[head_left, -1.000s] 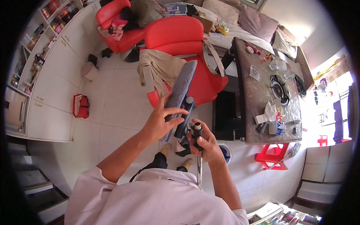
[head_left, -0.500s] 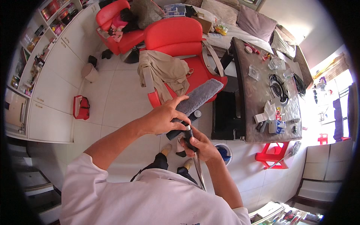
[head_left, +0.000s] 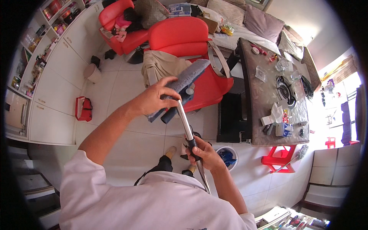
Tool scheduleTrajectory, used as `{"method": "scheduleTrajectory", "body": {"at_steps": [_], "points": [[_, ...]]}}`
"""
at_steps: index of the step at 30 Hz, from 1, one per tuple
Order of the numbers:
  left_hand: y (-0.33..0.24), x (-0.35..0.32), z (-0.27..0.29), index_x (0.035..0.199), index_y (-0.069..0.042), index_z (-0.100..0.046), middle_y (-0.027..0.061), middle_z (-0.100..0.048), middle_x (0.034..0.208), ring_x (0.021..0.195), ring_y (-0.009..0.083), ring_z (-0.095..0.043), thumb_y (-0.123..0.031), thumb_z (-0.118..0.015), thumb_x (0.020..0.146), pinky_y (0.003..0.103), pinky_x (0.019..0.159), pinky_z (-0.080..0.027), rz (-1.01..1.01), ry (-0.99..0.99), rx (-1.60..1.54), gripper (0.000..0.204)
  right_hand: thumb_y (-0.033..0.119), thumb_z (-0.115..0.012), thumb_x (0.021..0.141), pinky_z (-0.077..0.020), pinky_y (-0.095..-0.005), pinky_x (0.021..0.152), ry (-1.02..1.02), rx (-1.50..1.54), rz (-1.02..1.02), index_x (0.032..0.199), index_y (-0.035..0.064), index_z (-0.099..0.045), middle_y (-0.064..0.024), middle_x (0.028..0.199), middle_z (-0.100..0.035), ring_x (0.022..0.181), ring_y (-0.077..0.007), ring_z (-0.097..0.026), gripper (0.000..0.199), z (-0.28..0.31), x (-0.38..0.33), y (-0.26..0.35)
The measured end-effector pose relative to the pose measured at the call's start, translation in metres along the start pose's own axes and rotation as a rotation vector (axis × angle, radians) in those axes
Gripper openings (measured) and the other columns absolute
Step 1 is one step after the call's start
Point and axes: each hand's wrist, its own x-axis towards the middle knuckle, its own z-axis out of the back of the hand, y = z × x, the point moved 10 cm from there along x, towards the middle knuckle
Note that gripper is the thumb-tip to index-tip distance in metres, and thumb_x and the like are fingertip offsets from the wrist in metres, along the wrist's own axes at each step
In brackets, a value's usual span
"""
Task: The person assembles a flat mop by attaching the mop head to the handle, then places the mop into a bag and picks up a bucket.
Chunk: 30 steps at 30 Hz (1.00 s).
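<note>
In front of the near red chair (head_left: 177, 33), on the wearer's side: two bare hands at work on a mop in two parts. Left hand (head_left: 155, 97) gripping the mop head (head_left: 188, 78), a long grey fluffy pad on a dark backing, held slanting; its far end overlaps the chair's seat in view. A black tube (head_left: 168, 115) juts from the underside. Right hand (head_left: 206, 155), nearer the wearer and farther from the chair, curled round the black sleeve of a shiny metal pole (head_left: 184, 119). The pole leans up toward the chair, its top end at the left fingertips; contact there, cannot tell.

Round about: beige cloth (head_left: 163, 63) draped over the chair's left arm. Right of the chair, a cluttered table (head_left: 255, 103) with a patterned top. Nearer than the chair and to its right, a white bucket (head_left: 236, 158) holding something blue, then a red stool (head_left: 278, 159). Well left of the chair, a red bag (head_left: 83, 109) on the floor.
</note>
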Motion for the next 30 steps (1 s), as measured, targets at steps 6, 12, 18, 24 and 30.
{"method": "scheduleTrajectory", "body": {"at_steps": [6,12,18,24,30], "points": [[0.025,0.009,0.056,0.098,-0.009,-0.066,0.0106,-0.039,0.132,0.121,0.0229,-0.040,-0.022,-0.062,0.082,0.032,0.100,-0.029,-0.015,-0.085,-0.012,0.021,0.032,-0.064,0.081,-0.0460,-0.0236,0.055,-0.012,-0.091,-0.049,0.124,0.0054,-0.044,-0.0057,0.072,-0.053,0.061,-0.0112,-0.052,0.054,0.008,-0.021,-0.012],[0.075,0.016,0.111,0.105,-0.005,-0.062,0.0043,-0.054,0.113,0.103,0.0125,-0.049,-0.029,-0.055,0.087,0.024,0.092,-0.034,0.141,-0.102,-0.140,0.031,0.023,-0.054,0.089,-0.0494,-0.0259,0.058,-0.102,-0.165,-0.062,0.130,0.0051,-0.039,-0.0070,0.080,-0.056,0.067,-0.0123,-0.055,0.048,0.040,-0.056,-0.031],[0.135,0.005,0.160,0.113,-0.005,-0.057,0.0012,-0.059,0.101,0.095,0.0104,-0.053,-0.031,-0.058,0.086,0.022,0.085,-0.039,0.297,-0.358,-0.344,0.038,0.022,-0.051,0.091,-0.0489,-0.0222,0.062,-0.127,-0.387,-0.126,0.133,0.0100,-0.039,-0.0036,0.085,-0.058,0.068,-0.0069,-0.052,0.046,0.071,-0.083,-0.014],[0.194,-0.006,0.203,0.117,-0.003,-0.053,0.0023,-0.059,0.101,0.089,0.0112,-0.056,-0.032,-0.061,0.084,0.021,0.077,-0.044,0.341,-0.414,-0.490,0.045,0.019,-0.049,0.091,-0.0499,-0.0225,0.066,-0.182,-0.755,-0.125,0.132,0.0212,-0.040,-0.0027,0.089,-0.058,0.073,-0.0095,-0.058,0.042,0.082,-0.092,0.034],[0.210,-0.005,0.192,0.113,-0.004,-0.054,0.0007,-0.060,0.095,0.082,0.0100,-0.057,-0.033,-0.064,0.081,0.022,0.069,-0.048,0.427,-0.375,-0.591,0.044,0.014,-0.051,0.089,-0.0486,-0.0226,0.066,-0.222,-0.955,0.005,0.130,0.0200,-0.043,-0.0039,0.089,-0.058,0.073,-0.0098,-0.059,0.042,0.084,-0.100,0.067]]}}
